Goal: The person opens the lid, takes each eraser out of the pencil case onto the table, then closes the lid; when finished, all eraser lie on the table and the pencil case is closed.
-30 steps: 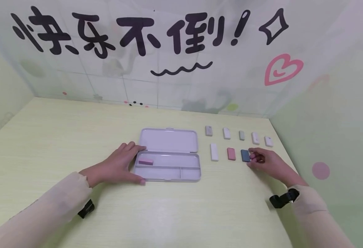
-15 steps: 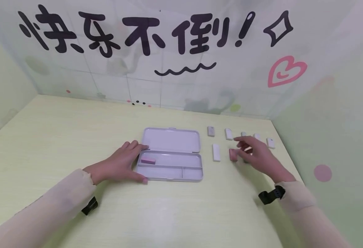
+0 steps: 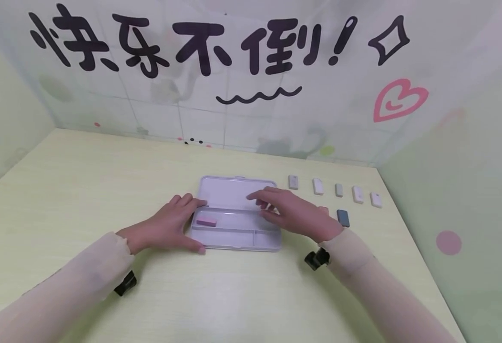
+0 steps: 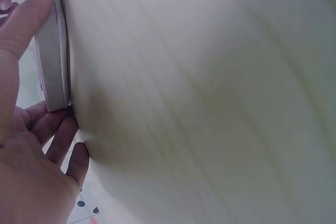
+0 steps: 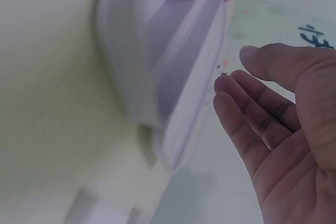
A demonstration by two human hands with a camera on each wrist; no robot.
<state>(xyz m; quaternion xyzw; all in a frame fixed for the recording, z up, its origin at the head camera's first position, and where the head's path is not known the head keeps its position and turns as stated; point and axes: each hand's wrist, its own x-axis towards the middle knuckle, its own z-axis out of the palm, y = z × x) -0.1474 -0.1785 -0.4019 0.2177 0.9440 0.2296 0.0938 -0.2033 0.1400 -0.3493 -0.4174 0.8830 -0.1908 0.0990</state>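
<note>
An open, pale lilac pencil case (image 3: 222, 238) lies on the table, its lid (image 3: 222, 191) folded back. My left hand (image 3: 162, 226) holds its left end between the thumb at the front edge and the fingers near the hinge; the left wrist view shows the thumb against the case's side (image 4: 51, 61). Inside the rear compartment, at the left, sits a pink eraser (image 3: 206, 222). Over the right part of the case hovers my right hand (image 3: 295, 212), fingers loosely bent; in the right wrist view, nothing shows between its thumb and fingers.
A back row of small eraser-like blocks stands at the right: grey (image 3: 293, 182), white (image 3: 317, 186), small grey (image 3: 338, 190) and two whitish ones. In front are a blue block (image 3: 343, 217) and a pink-red one (image 3: 324, 209), partly behind my right wrist. Walls border the table behind and right.
My right hand has moved left from beside the blue block, past the pink-red block, to above the case. The left hand keeps its place at the case.
</note>
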